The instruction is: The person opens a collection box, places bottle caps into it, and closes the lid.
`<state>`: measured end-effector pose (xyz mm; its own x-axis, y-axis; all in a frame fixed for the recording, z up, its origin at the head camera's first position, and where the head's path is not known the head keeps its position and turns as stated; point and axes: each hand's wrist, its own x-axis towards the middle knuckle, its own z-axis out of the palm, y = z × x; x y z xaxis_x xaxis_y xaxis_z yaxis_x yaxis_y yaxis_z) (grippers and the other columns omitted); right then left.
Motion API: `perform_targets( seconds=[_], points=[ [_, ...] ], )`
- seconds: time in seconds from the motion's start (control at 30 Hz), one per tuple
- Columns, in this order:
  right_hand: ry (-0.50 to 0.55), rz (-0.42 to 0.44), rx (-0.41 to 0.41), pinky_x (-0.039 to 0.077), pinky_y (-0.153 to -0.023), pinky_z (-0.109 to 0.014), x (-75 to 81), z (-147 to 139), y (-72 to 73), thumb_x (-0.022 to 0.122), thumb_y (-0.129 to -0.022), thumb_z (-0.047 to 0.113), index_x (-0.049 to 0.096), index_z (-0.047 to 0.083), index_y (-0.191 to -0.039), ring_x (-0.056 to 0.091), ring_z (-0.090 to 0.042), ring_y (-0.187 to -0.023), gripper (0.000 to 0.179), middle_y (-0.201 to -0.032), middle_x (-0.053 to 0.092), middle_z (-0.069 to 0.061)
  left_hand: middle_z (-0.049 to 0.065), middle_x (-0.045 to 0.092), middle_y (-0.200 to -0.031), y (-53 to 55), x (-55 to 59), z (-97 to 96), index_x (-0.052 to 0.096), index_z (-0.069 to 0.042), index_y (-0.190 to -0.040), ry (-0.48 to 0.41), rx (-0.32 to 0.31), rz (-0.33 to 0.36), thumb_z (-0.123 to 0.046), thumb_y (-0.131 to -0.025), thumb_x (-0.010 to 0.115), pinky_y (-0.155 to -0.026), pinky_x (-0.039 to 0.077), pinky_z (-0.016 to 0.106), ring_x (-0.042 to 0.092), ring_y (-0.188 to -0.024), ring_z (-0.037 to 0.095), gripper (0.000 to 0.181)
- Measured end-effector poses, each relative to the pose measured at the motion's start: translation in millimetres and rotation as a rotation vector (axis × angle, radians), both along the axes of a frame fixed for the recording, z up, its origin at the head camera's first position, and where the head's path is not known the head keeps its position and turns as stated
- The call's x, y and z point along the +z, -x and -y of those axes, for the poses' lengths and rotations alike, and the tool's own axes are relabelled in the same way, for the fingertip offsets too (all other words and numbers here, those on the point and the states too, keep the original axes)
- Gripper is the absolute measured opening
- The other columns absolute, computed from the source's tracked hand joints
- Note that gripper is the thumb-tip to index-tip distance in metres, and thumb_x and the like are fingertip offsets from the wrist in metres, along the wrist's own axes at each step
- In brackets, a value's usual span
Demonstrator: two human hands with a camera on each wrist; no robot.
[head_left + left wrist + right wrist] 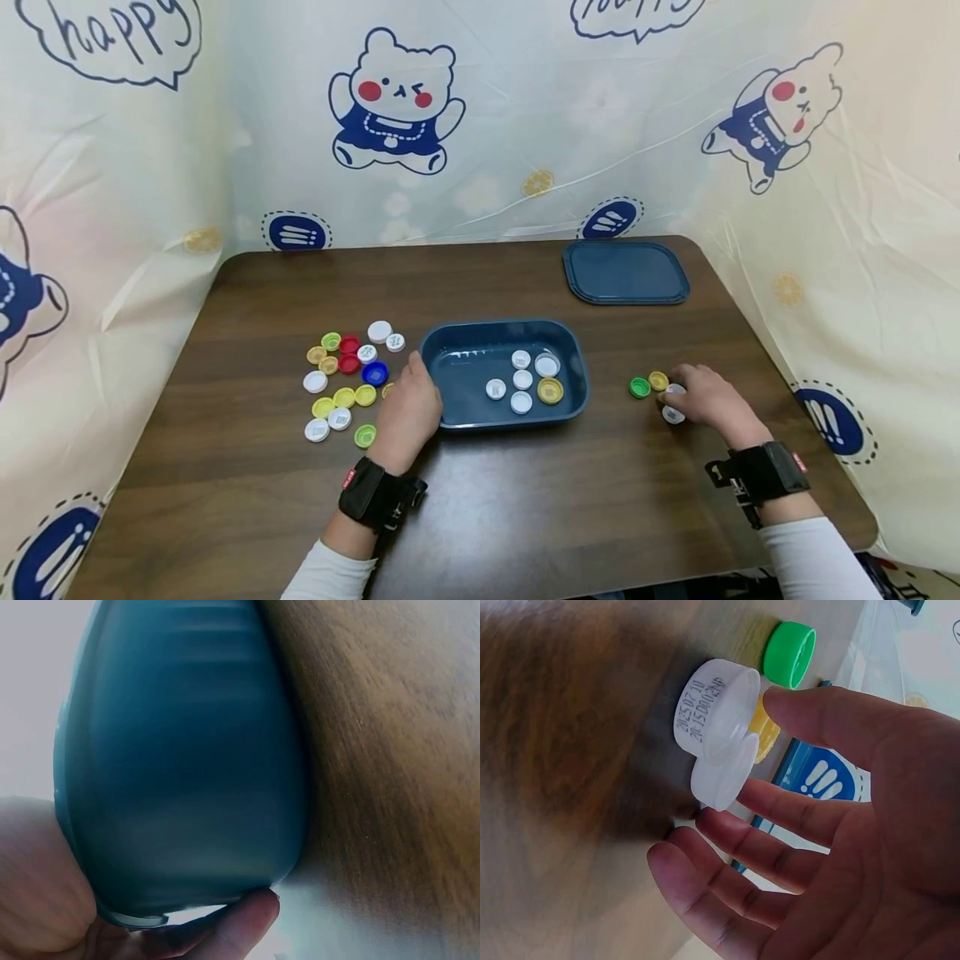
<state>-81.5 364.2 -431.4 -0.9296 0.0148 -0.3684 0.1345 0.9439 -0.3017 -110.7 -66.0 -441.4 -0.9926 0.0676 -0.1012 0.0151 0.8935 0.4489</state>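
My left hand [409, 408] grips the left end of a dark blue tray [510, 423], one finger [244, 922] showing under its wall in the left wrist view. Several white bottle caps and one yellow cap [550, 391] lie inside the tray. At the right, my right hand [708, 398] is at two white caps [673, 415], its fingers spread and loosely bent. The right wrist view shows a printed white cap [709, 709] near the thumb and another white cap [721, 776] beside the fingertips. A green cap [640, 387] and a yellow cap [658, 381] lie just left of that hand.
Left of the tray lies a spread of caps: white [315, 382], yellow [343, 397], red [349, 363], green [365, 436] and a blue one [375, 373]. A flat blue lid [628, 275] sits at the table's back right. Patterned cloth hangs behind the table [487, 517].
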Motion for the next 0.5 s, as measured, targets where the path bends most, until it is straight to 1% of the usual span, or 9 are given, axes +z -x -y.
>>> perform_targets(
  seconds=[0.2,0.4,0.5],
  points=[
    [-0.030,0.007,-0.023,0.048,-0.084,-0.056,-2.9,2.8,2.1,0.064,-0.095,0.029,0.055,-0.012,-0.128,0.052,-0.044,-0.106,0.053,-0.124,0.052,-0.036,0.035,0.055,-0.134,0.0,0.0,0.0,0.028,0.016,-0.148,-0.006,0.005,0.001,-0.015,-0.103,0.052,-0.093,0.054,0.055,0.066,-0.107,0.043,0.059],
    [-0.033,0.015,-0.043,0.047,-0.085,-0.056,-4.4,4.3,3.9,0.061,-0.093,0.020,0.057,-0.012,-0.123,0.052,-0.043,-0.104,0.043,-0.121,0.052,-0.035,0.034,0.053,-0.137,0.9,0.0,0.0,0.028,0.016,-0.148,-0.012,0.009,0.025,-0.016,-0.104,0.049,-0.095,0.053,0.055,0.065,-0.110,0.043,0.058],
    [-0.036,0.012,-0.040,0.047,-0.083,-0.054,-4.6,3.6,5.4,0.059,-0.093,0.017,0.058,-0.011,-0.119,0.052,-0.041,-0.100,0.039,-0.117,0.054,-0.033,0.034,0.053,-0.137,1.1,0.1,0.1,0.028,0.016,-0.148,-0.009,0.010,0.023,-0.016,-0.104,0.050,-0.095,0.053,0.055,0.065,-0.111,0.043,0.058]
  ],
)
